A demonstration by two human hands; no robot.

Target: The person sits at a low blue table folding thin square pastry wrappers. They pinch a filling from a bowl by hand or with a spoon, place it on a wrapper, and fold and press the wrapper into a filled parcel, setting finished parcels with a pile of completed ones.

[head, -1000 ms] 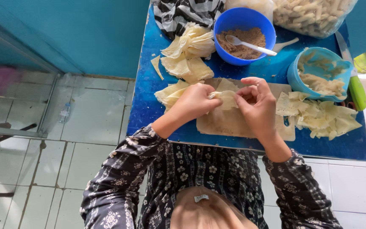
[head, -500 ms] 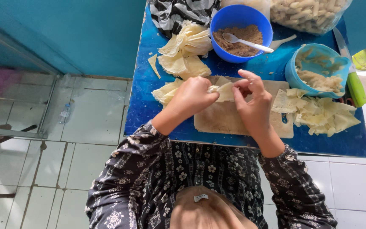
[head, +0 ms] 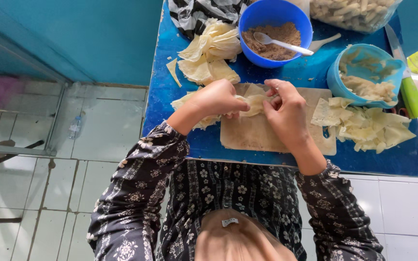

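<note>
We hold a pale dough wrapper (head: pixel 251 102) pinched between both hands over the far half of the wooden cutting board (head: pixel 262 134); our left hand (head: pixel 217 98) is curled closed around the wrapper's left end, and our right hand (head: pixel 286 110) has its fingertips pressed shut on the right end. Compared with a second ago, the hands have drawn closer together and the wrapper looks more gathered up, less flat against the board, so we judge the folding or rolling to be well under way rather than just begun. The wrapper's long axis runs left to right along the board, from one hand to the other; which end leads we cannot tell. Beyond the board stands a blue bowl (head: pixel 276 32) of brown filling with a white spoon (head: pixel 280 43) in it, loose wrappers (head: pixel 210 58) lie beyond the board's left corner, and more wrappers (head: pixel 368 124) lie to the board's right on the blue table (head: pixel 160 96).
</note>
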